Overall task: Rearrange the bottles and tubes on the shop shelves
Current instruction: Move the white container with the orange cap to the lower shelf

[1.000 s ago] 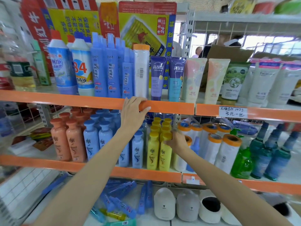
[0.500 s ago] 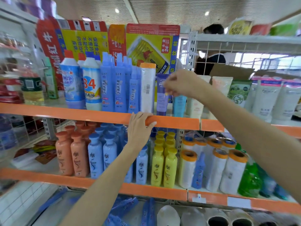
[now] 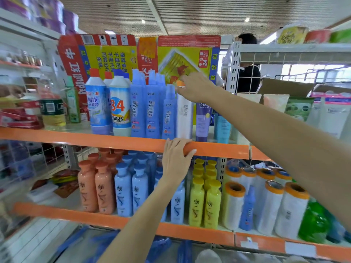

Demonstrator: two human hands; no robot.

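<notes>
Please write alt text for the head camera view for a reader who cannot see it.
The right hand reaches to the top of a white orange-capped roll on the upper shelf, while the left hand holds that shelf's orange edge.

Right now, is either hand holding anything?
Left hand grips the orange shelf edge. Right hand is at the white roll's orange-capped top; grip unclear.

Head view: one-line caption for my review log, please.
Right hand reaches the orange-capped white tube on the upper shelf; left hand grips its edge.
</notes>
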